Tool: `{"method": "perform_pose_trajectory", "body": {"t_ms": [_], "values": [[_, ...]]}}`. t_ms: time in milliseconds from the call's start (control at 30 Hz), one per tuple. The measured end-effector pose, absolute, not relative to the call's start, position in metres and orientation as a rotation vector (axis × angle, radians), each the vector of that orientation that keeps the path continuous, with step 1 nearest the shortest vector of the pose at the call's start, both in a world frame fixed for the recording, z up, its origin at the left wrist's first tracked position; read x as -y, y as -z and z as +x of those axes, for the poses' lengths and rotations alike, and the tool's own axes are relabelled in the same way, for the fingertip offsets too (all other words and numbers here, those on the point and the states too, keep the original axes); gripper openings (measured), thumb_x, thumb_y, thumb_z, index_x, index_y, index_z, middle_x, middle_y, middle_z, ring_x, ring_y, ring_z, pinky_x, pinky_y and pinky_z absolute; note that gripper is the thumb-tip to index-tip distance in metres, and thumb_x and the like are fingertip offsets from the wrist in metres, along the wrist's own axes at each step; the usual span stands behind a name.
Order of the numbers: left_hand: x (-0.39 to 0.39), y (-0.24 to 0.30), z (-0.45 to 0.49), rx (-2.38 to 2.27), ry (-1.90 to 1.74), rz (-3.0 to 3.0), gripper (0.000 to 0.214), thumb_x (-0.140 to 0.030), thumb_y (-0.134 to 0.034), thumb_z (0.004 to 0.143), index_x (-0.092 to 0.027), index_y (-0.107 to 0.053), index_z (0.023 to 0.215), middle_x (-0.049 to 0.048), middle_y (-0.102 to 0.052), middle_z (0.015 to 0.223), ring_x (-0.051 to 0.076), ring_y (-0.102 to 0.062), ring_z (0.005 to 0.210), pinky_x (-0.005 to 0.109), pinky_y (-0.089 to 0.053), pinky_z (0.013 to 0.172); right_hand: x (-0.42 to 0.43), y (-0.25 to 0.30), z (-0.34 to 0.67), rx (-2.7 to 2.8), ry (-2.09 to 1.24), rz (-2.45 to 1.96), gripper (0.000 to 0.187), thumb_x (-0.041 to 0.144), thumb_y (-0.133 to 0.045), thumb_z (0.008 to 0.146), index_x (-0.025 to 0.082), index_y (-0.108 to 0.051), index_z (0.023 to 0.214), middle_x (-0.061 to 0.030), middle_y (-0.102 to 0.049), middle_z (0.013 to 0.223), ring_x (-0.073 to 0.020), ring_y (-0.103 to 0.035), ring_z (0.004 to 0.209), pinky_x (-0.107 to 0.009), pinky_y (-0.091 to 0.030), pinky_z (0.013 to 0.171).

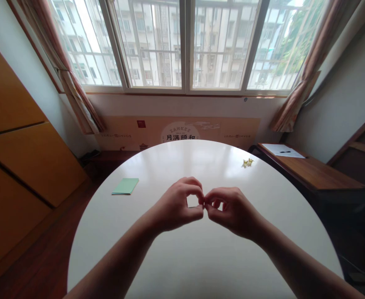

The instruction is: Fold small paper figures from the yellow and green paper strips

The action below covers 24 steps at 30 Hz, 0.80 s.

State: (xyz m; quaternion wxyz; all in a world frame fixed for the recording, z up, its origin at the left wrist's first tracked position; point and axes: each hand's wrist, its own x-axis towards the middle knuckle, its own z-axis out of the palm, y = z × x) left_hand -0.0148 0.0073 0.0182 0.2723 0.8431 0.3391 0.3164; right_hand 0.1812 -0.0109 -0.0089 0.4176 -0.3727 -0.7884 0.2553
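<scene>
My left hand (pixel 182 203) and my right hand (pixel 227 209) meet fingertip to fingertip over the middle of a white round table (pixel 201 265). Thumb and fingers of each are curled into a pinch. Whatever lies between the fingertips is hidden or too small to make out. Left of my hands, a stack of light green square paper (pixel 125 186) lies on the tabletop. Small yellow folded-looking pieces (pixel 247 162) sit near the table's far right edge; their exact kind is unclear.
A wooden side table (pixel 322 168) stands at the right, with a white sheet (pixel 280 150) and a dark pen (pixel 285 152) on it. Yellow-brown cabinets (pixel 20 166) line the left. Behind the table, a printed panel (pixel 213 128) leans below the barred window (pixel 185 45).
</scene>
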Motion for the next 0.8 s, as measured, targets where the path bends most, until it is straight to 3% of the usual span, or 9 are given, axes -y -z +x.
{"method": "perform_pose_trajectory", "body": {"t_ms": [533,667,800], "values": [[-0.021,-0.028,-0.033,-0.932,-0.732,2.151,0.009,-0.008,-0.059,0.070,-0.017,-0.059,0.066,0.0024,-0.064,0.089,0.014,-0.055,0.077,0.026,-0.043,0.068,0.003,0.003,0.194,1.865,-0.731,-1.053,0.009,0.011,-0.061,0.075,0.018,-0.065,0.070,0.0018,-0.061,0.061,-0.0125,-0.058,0.056,-0.022,-0.046,0.052],[-0.028,-0.026,-0.036,-1.006,-0.869,1.984,0.009,-0.022,-0.062,0.080,-0.015,-0.061,0.074,0.0030,-0.061,0.084,0.014,-0.053,0.070,0.025,-0.041,0.060,-0.003,0.002,0.198,1.696,-0.910,-1.121,0.006,0.018,-0.060,0.077,0.017,-0.065,0.074,-0.0010,-0.063,0.064,-0.0141,-0.061,0.054,-0.021,-0.044,0.042],[-0.026,-0.020,-0.029,-0.986,-0.933,1.872,0.028,-0.039,-0.062,0.087,-0.013,-0.068,0.095,0.0047,-0.065,0.082,0.015,-0.056,0.071,0.025,-0.043,0.061,-0.005,0.004,0.194,1.533,-1.158,-1.113,0.009,0.024,-0.062,0.078,0.015,-0.064,0.078,-0.0037,-0.066,0.071,-0.0134,-0.060,0.051,-0.017,-0.036,0.032]]}}
